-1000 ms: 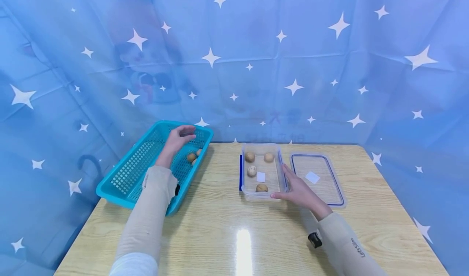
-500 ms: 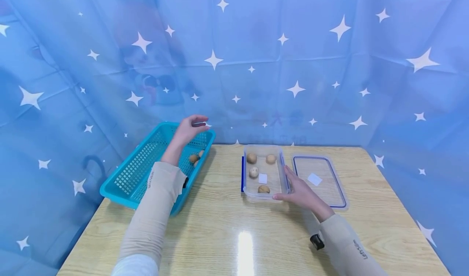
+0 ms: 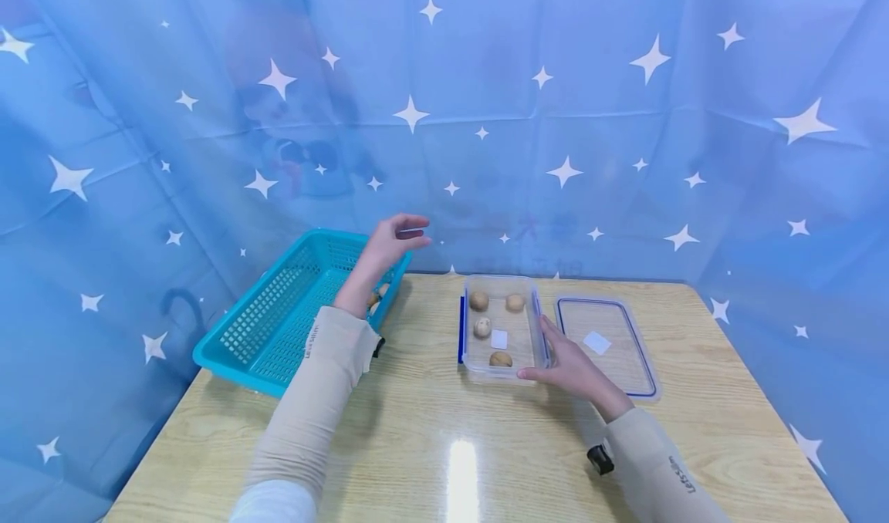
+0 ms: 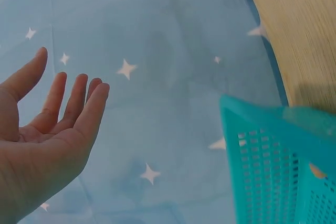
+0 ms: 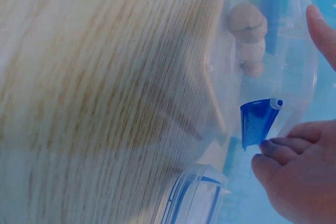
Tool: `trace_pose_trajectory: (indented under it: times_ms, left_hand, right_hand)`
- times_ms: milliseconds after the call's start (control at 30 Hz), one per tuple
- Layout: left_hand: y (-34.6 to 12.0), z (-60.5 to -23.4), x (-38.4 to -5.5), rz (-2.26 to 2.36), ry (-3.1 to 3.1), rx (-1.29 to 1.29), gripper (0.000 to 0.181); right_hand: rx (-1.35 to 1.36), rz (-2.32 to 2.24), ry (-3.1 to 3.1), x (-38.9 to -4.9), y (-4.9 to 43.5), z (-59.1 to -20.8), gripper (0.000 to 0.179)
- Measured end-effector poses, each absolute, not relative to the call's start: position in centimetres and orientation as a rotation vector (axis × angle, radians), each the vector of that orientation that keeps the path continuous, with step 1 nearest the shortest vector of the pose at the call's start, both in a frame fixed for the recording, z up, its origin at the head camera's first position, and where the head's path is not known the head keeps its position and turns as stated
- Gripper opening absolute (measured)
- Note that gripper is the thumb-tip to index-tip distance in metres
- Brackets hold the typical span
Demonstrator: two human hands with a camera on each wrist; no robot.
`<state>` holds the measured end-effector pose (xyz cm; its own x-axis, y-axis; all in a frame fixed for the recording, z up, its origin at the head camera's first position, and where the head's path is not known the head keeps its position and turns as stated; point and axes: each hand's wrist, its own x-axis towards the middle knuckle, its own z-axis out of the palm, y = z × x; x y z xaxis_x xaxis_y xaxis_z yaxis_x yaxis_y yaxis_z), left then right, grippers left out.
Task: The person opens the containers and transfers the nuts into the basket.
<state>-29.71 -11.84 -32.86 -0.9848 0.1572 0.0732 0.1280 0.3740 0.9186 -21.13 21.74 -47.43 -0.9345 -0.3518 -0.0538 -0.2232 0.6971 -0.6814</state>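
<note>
My left hand (image 3: 399, 239) hovers above the far right rim of the turquoise plastic basket (image 3: 239, 326). In the left wrist view, its palm faces up with fingers loosely bent and nothing between them. My right hand (image 3: 572, 365) holds a clear plastic food container (image 3: 514, 342) by its near right corner, thumb on the near side and fingers along the right side. Inside it lie several walnuts, one with its seam showing (image 5: 248, 23), and a paler speckled one (image 3: 482, 327). A few more walnuts (image 3: 383, 289) lie in the basket, partly hidden by my left wrist.
A clear lid with a blue seal (image 3: 628, 330) lies flat to the right of the container. A white square label (image 3: 498, 339) shows in the container. Behind the wooden table (image 3: 417, 430) hangs a blue curtain with white stars (image 3: 486, 160).
My left hand has moved right, from over the basket's inside to its far right rim. The right hand stays at the container's corner. The whole head view has shifted slightly.
</note>
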Motion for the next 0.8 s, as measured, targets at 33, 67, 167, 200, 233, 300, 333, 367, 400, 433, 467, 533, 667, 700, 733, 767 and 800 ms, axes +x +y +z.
trace_pose_trajectory:
  times_ms: [33, 67, 167, 200, 233, 300, 333, 367, 400, 433, 467, 533, 667, 700, 733, 767, 800]
  left_hand:
    - [-11.5, -32.9, -29.7, 1.725, 2.574, 0.275, 0.043]
    - [-11.2, -32.9, -29.7, 1.729, 2.562, 0.284, 0.043]
    - [-10.2, -33.2, -29.6, 1.725, 2.545, 0.315, 0.042]
    - [-9.8, -33.4, -29.6, 1.722, 2.543, 0.317, 0.042]
    - [-9.5, -33.5, -29.6, 1.724, 2.537, 0.32, 0.043]
    - [-8.9, -33.9, -29.4, 1.721, 2.531, 0.319, 0.042]
    - [-8.6, -34.1, -29.3, 1.724, 2.525, 0.314, 0.043]
    - [-8.3, -34.2, -29.2, 1.729, 2.518, 0.309, 0.042]
    - [-8.1, -34.4, -29.1, 1.729, 2.515, 0.308, 0.042]
    - [-7.9, -34.6, -29.0, 1.731, 2.508, 0.31, 0.042]
    - [-7.6, -34.7, -28.9, 1.736, 2.501, 0.312, 0.042]
    - [-7.3, -35.1, -28.8, 1.742, 2.483, 0.327, 0.042]
    - [-6.6, -36.2, -28.7, 1.764, 2.429, 0.36, 0.041]
    - [-6.5, -36.4, -28.7, 1.765, 2.421, 0.373, 0.041]
    - [-6.4, -36.7, -28.6, 1.768, 2.413, 0.384, 0.041]
    - [-6.2, -36.9, -28.6, 1.77, 2.407, 0.393, 0.041]
    - [-6.0, -37.2, -28.6, 1.766, 2.405, 0.404, 0.041]
  right_hand:
    - [-0.464, -1.057, 2.725, -21.1, 21.8, -47.5, 0.111]
    - [-0.46, -1.059, 2.724, -21.1, 21.8, -47.5, 0.111]
    - [-0.443, -1.065, 2.717, -21.1, 21.8, -47.5, 0.112]
    - [-0.439, -1.068, 2.713, -21.1, 21.8, -47.5, 0.112]
    - [-0.441, -1.065, 2.713, -21.1, 21.8, -47.5, 0.112]
    - [-0.438, -1.066, 2.711, -21.1, 21.8, -47.6, 0.111]
    - [-0.439, -1.063, 2.711, -21.2, 21.8, -47.6, 0.111]
    - [-0.444, -1.064, 2.712, -21.2, 21.8, -47.6, 0.111]
    - [-0.445, -1.062, 2.713, -21.2, 21.8, -47.6, 0.111]
    - [-0.45, -1.057, 2.718, -21.2, 21.8, -47.6, 0.111]
    - [-0.447, -1.06, 2.719, -21.2, 21.8, -47.6, 0.111]
    - [-0.449, -1.06, 2.722, -21.2, 21.8, -47.6, 0.112]
    - [-0.45, -1.063, 2.725, -21.1, 21.7, -47.6, 0.112]
    - [-0.454, -1.061, 2.727, -21.1, 21.7, -47.5, 0.112]
    - [-0.459, -1.06, 2.727, -21.1, 21.7, -47.5, 0.112]
    - [-0.461, -1.061, 2.725, -21.1, 21.7, -47.4, 0.112]
    - [-0.46, -1.063, 2.723, -21.1, 21.7, -47.4, 0.112]
